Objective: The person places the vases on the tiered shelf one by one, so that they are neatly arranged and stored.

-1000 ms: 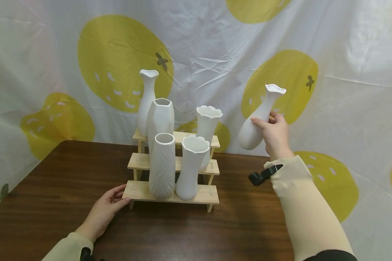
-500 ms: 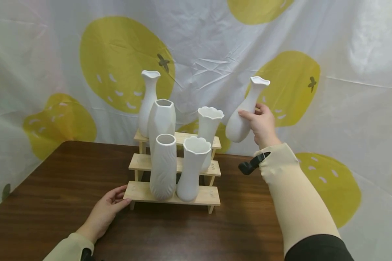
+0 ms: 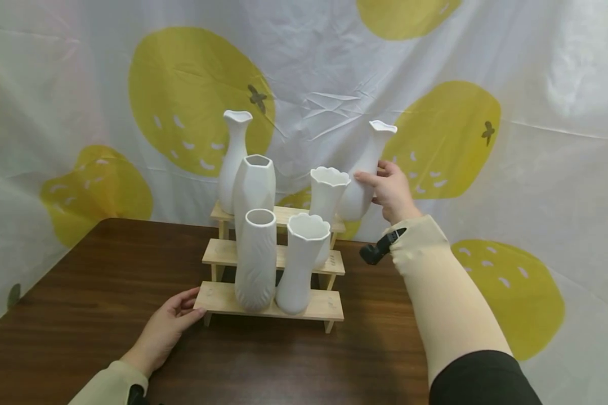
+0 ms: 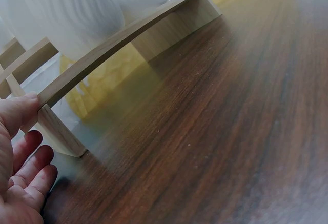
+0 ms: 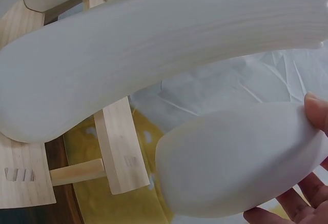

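A white narrow-necked vase (image 3: 360,194) with a wavy rim leans in my right hand (image 3: 394,191), thumb on the near side and fingers behind. Its base is beside the right end of the top tier of a three-tier wooden stand (image 3: 218,293); in the right wrist view the held vase (image 5: 230,157) hangs just past that shelf end. My left hand (image 3: 164,329) grips the left end of the bottom tier, and the left wrist view shows the thumb (image 4: 20,110) on the board's edge with fingers curled below.
A matching wavy-rimmed vase (image 3: 233,169) stands at the top left. On the middle tier are a faceted vase (image 3: 255,188) and a scalloped vase (image 3: 326,197); a leaf-textured vase (image 3: 255,264) and another scalloped vase (image 3: 296,275) occupy the bottom. A lemon-print curtain (image 3: 192,84) hangs behind the brown table (image 3: 106,270).
My right hand has carried the vase leftward, from out over the table's right side to the top tier's right end, and the vase leans less. The left hand keeps its grip on the stand.
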Action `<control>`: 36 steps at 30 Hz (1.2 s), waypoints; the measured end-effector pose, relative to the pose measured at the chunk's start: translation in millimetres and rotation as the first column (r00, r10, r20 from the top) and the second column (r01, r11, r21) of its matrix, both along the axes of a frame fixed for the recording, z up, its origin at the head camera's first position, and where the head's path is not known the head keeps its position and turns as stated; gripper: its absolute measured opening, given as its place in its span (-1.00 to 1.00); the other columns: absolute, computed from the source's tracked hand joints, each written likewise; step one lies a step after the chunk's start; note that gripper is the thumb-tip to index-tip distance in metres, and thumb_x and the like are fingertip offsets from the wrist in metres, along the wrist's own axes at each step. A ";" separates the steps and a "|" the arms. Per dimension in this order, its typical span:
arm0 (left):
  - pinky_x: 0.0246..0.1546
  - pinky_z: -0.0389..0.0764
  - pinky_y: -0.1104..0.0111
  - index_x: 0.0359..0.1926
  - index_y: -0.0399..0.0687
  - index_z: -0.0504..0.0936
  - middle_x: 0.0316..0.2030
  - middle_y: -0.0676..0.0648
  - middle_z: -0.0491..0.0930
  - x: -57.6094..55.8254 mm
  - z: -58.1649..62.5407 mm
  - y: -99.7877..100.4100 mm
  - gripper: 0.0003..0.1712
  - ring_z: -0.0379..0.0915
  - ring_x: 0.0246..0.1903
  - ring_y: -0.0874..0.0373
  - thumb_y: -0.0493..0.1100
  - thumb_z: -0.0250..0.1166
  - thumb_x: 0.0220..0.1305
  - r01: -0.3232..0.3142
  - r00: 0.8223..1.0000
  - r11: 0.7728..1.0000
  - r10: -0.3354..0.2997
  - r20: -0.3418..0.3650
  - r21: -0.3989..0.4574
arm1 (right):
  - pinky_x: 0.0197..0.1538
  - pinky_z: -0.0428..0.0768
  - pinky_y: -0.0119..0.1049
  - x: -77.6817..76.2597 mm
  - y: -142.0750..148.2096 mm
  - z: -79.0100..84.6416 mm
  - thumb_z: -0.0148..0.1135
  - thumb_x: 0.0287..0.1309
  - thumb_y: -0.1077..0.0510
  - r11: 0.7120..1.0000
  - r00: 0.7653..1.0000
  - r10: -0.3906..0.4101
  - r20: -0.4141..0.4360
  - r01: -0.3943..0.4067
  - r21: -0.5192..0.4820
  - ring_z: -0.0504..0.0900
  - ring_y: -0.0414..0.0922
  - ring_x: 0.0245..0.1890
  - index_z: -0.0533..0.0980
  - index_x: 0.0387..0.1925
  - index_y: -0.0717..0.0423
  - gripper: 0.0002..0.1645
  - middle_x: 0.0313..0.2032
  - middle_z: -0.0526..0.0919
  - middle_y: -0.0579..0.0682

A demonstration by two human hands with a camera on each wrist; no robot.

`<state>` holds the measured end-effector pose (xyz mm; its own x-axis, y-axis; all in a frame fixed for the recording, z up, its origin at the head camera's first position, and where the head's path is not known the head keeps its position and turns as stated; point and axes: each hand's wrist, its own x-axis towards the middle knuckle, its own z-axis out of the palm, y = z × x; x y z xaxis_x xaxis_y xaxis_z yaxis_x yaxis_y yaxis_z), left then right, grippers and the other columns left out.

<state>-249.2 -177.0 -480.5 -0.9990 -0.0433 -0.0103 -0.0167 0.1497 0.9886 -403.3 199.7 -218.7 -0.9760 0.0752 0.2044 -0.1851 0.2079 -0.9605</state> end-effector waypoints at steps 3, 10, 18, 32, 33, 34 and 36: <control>-0.08 0.46 0.50 0.39 -0.24 0.22 0.18 -0.28 0.41 -0.9 -1.6 -0.7 -0.23 0.43 0.02 0.16 -0.02 0.30 0.29 0.008 1.000 1.000 -0.007 -0.017 0.006 | 0.17 0.37 0.15 -3.5 -2.6 -1.4 0.37 0.11 0.18 1.000 1.000 0.026 0.011 -0.026 -0.001 0.39 0.07 0.19 0.22 0.38 0.15 -0.16 0.28 0.36 0.18; -0.08 0.46 0.50 0.38 -0.25 0.22 0.18 -0.28 0.40 0.1 -0.7 -0.3 -0.24 0.42 0.02 0.16 -0.04 0.30 0.29 0.006 1.000 1.000 -0.005 -0.012 0.017 | 0.17 0.36 0.15 -10.5 -12.7 -7.3 0.32 0.16 0.17 0.998 0.999 0.053 0.009 -0.054 0.037 0.39 0.08 0.19 0.25 0.35 0.15 -0.24 0.27 0.36 0.18; -0.08 0.47 0.49 0.38 -0.24 0.24 0.17 -0.28 0.41 0.0 -2.0 -0.2 -0.26 0.44 0.00 0.17 -0.06 0.30 0.29 0.002 1.000 0.999 -0.002 -0.014 0.039 | 0.17 0.37 0.16 -18.4 -23.0 -13.8 0.15 0.27 0.24 0.995 0.995 0.094 0.029 -0.094 0.021 0.35 0.12 0.22 0.17 0.39 0.18 -0.30 0.29 0.30 0.21; -0.08 0.48 0.48 0.37 -0.22 0.26 0.15 -0.27 0.44 0.0 -1.8 -0.1 -0.27 0.45 -0.02 0.19 -0.09 0.32 0.27 -0.007 1.000 0.998 0.008 -0.018 0.062 | 0.15 0.37 0.20 -24.4 -36.2 -22.2 -0.01 0.28 0.33 0.987 0.988 0.153 0.028 -0.154 0.039 0.37 0.11 0.20 0.23 0.36 0.19 -0.40 0.30 0.32 0.21; -0.09 0.48 0.48 0.36 -0.22 0.26 0.15 -0.27 0.44 0.0 -1.7 -0.2 -0.27 0.45 -0.02 0.19 -0.09 0.32 0.27 -0.009 1.000 0.998 0.010 -0.018 0.062 | 0.15 0.37 0.20 -24.9 -36.9 -22.5 -0.02 0.27 0.34 0.987 0.987 0.158 0.028 -0.159 0.031 0.37 0.11 0.19 0.23 0.35 0.20 -0.40 0.29 0.33 0.21; -0.09 0.48 0.48 0.37 -0.22 0.26 0.15 -0.27 0.44 0.3 -1.5 -0.3 -0.27 0.45 -0.03 0.20 -0.08 0.32 0.27 -0.010 1.000 0.998 0.011 -0.019 0.058 | 0.15 0.37 0.20 -25.6 -37.3 -22.7 -0.02 0.27 0.34 0.986 0.986 0.164 0.029 -0.164 0.027 0.38 0.11 0.18 0.22 0.35 0.21 -0.40 0.29 0.33 0.22; -0.08 0.47 0.48 0.36 -0.23 0.26 0.15 -0.27 0.44 0.3 -1.6 -0.5 -0.28 0.45 -0.02 0.20 -0.09 0.31 0.28 -0.010 1.000 0.998 0.011 -0.019 0.057 | 0.15 0.37 0.20 -26.4 -38.2 -23.1 -0.02 0.26 0.35 0.985 0.985 0.172 0.029 -0.173 0.017 0.39 0.10 0.16 0.22 0.35 0.22 -0.40 0.28 0.33 0.22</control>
<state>-248.8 -177.5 -482.0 -0.9985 -0.0537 0.0063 0.0013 0.0927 0.9957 -429.7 161.5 -241.8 -0.9793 -0.0983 0.1769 -0.1932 0.1940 -0.9618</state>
